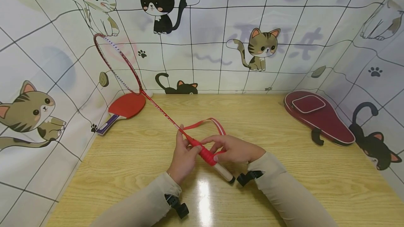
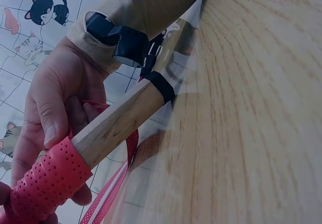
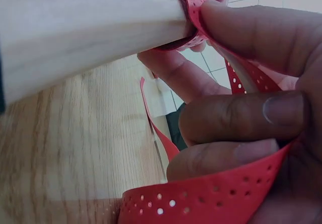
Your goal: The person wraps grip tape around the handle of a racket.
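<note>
A red badminton racket [image 1: 160, 110] slants across the table, its head at the far left and its handle toward me. Perforated red grip tape [image 1: 207, 155] is wound round the upper handle. The bare wooden end [image 1: 223, 172] with a black butt rim shows below it. My left hand [image 1: 184, 158] holds the racket where shaft and handle meet, thumb against the wrapped part. At the lower edge of the winding, my right hand [image 1: 236, 148] pinches the tape between thumb and finger. A loose length of tape [image 3: 201, 199] passes through its curled fingers and loops out beyond the handle.
A red table tennis bat [image 1: 128, 105] lies at the back left, under the racket head. At the back right is a dark red bat case [image 1: 318, 118] with a black strap. Cat-printed cloth [image 1: 208, 55] rises behind the wooden table [image 1: 126, 171] and along its sides.
</note>
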Tool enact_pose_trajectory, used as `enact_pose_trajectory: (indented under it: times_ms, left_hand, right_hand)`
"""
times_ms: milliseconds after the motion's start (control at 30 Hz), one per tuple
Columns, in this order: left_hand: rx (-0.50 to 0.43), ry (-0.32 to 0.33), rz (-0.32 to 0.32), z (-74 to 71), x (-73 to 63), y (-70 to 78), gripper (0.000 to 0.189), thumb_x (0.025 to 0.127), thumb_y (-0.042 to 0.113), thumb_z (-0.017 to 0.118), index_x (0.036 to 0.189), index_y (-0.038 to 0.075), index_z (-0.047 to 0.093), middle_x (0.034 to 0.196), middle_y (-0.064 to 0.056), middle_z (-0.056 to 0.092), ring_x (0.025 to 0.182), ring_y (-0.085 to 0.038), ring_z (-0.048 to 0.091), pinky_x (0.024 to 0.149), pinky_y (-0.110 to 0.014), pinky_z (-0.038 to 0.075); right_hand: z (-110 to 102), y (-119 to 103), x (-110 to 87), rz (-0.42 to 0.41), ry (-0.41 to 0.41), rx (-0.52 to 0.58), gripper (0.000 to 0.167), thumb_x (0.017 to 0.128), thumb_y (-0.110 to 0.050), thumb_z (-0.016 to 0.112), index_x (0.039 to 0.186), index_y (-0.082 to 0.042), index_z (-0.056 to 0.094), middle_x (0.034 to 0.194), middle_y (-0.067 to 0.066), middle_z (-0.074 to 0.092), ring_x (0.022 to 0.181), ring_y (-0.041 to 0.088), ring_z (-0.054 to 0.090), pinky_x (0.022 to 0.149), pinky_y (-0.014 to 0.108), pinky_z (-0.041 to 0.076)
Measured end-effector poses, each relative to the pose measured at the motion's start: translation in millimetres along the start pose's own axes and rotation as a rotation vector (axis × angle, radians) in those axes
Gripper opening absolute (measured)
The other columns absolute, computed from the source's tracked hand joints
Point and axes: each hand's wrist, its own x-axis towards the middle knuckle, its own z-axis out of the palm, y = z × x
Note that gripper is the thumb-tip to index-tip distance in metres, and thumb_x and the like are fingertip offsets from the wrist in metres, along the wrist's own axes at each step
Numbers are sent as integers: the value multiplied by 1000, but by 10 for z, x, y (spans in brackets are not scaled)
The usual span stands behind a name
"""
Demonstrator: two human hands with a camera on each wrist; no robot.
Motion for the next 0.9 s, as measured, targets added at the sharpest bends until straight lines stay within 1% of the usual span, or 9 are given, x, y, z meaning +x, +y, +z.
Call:
enact_pose_trajectory:
  times_ms: [133, 267, 333, 400, 500, 567, 700, 800, 900]
  left_hand:
    - [-1, -2, 4, -4, -2, 5, 95, 99, 1, 58, 168, 29, 0, 138, -27, 57, 113, -34, 67, 92, -34, 55]
    - [0, 3, 6, -2, 3, 3, 96, 98, 0, 58, 169, 28, 0, 135, -24, 59, 108, -30, 68, 90, -37, 55]
    - [-4, 2, 9, 0, 5, 2, 96, 98, 0, 58, 169, 29, 0, 134, -23, 60, 105, -29, 68, 87, -37, 55]
    - [-10, -1, 8, 2, 2, 2, 97, 97, -1, 58, 169, 30, 0, 132, -23, 60, 98, -28, 67, 80, -35, 54]
    - [-6, -2, 5, 6, -4, 0, 97, 97, 0, 58, 168, 32, 1, 128, -23, 61, 92, -27, 66, 71, -31, 52]
    - [-6, -3, 6, 9, -9, 2, 98, 96, 1, 60, 168, 32, 1, 126, -23, 62, 91, -27, 66, 70, -31, 51]
    - [0, -8, 16, 15, -9, 6, 100, 97, 4, 65, 169, 30, 0, 124, -25, 63, 94, -27, 68, 75, -33, 52]
    - [23, -10, 9, 18, -6, 0, 102, 97, 7, 69, 169, 31, 0, 121, -24, 64, 91, -26, 67, 76, -34, 53]
    - [53, -8, -1, 18, -4, -5, 103, 97, 10, 72, 169, 32, 2, 119, -22, 64, 88, -26, 67, 78, -36, 54]
  right_hand:
    - [6, -6, -5, 14, -17, 10, 62, 100, -6, 67, 152, -35, 50, 116, 2, 74, 96, 24, 73, 88, 41, 56]
    - [16, 1, 2, 19, -13, 22, 63, 99, -5, 68, 150, -38, 49, 115, 2, 73, 91, 26, 74, 87, 41, 57]
    - [19, 1, 2, 21, -7, 27, 64, 99, -6, 69, 149, -40, 49, 115, 2, 73, 89, 26, 74, 86, 41, 58]
    - [19, -1, 3, 24, -3, 36, 64, 99, -6, 70, 147, -42, 49, 114, 3, 73, 87, 27, 75, 85, 42, 58]
    - [22, -11, 1, 30, 4, 44, 61, 98, -10, 73, 146, -40, 50, 114, 4, 71, 85, 28, 75, 84, 41, 59]
    - [23, -17, 2, 32, 8, 46, 60, 97, -12, 75, 145, -39, 51, 114, 5, 71, 83, 28, 75, 84, 41, 59]
    - [27, -16, 7, 34, 11, 31, 61, 96, -14, 76, 145, -39, 50, 114, 4, 70, 81, 27, 75, 82, 40, 59]
    - [30, -9, 12, 27, 10, 22, 62, 95, -14, 77, 145, -39, 50, 112, 4, 70, 79, 27, 75, 81, 39, 59]
    - [36, -7, 17, 12, 8, 17, 63, 95, -12, 78, 146, -35, 49, 111, 6, 69, 77, 26, 74, 79, 37, 59]
